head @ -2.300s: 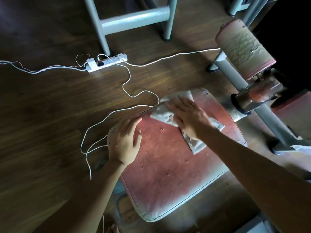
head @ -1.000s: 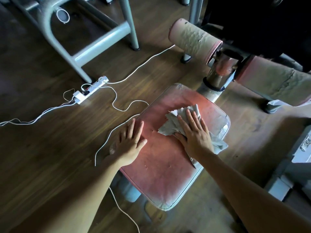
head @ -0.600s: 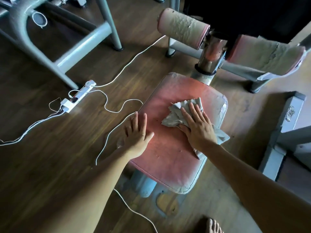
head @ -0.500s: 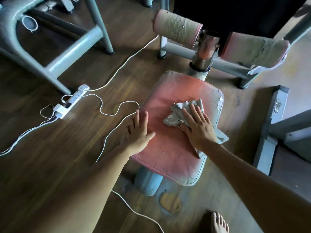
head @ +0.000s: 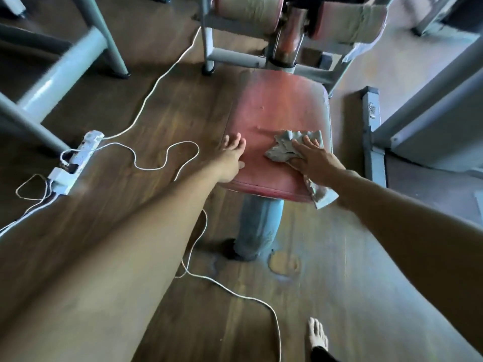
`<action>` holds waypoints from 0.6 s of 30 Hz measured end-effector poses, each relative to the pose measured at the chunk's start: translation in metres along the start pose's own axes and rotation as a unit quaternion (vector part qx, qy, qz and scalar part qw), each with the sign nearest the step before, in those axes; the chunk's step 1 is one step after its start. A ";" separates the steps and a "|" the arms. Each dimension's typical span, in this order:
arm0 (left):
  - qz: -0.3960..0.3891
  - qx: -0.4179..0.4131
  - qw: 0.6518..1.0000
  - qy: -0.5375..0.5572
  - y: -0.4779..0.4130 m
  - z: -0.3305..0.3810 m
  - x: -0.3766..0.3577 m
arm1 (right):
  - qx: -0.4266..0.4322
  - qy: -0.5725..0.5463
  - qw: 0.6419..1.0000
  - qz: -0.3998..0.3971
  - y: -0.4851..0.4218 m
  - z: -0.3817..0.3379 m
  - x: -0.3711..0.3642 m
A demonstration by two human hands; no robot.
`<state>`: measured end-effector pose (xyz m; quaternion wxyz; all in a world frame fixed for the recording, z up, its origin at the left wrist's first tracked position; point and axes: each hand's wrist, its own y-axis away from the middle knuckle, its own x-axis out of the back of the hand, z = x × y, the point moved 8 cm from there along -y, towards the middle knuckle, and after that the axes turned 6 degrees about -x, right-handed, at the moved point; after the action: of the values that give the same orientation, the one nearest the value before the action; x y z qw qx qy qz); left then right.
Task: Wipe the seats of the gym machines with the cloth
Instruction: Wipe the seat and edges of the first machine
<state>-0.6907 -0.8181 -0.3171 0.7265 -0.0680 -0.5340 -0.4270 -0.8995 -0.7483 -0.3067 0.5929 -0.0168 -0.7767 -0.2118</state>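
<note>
One cloth [head: 283,147] under right hand [head: 312,162]

A white power strip [head: 75,160] lies on the dark wooden floor [head: 183,105]. White cables [head: 150,169] loop away to its right, and a grey metal frame [head: 60,74] stands just behind it.

One seat [head: 277,113], red, on one post [head: 258,226]. One cloth [head: 287,147]. Two hands: left hand [head: 231,160], right hand [head: 315,162]. Two pads beyond the seat: left pad [head: 251,6], right pad [head: 347,19]. One power strip [head: 78,158]. White cords [head: 151,169] across the floor [head: 183,113]: at least two, exact count lost in the loops. One bare foot [head: 317,335] at the bottom edge. One pale patch [head: 285,263] beside the post. Grey frame tubes [head: 60,77] at both sides: several, too cut off to count.
</note>
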 end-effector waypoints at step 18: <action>0.111 -0.086 0.990 -0.016 -0.036 -0.014 0.074 | -0.049 -0.054 0.994 0.086 0.002 0.001 -0.003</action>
<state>-0.7008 -0.8889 -0.2739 0.7524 -0.1963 -0.4958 -0.3868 -0.8987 -0.7454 -0.3093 0.5648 -0.1245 -0.7917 -0.1967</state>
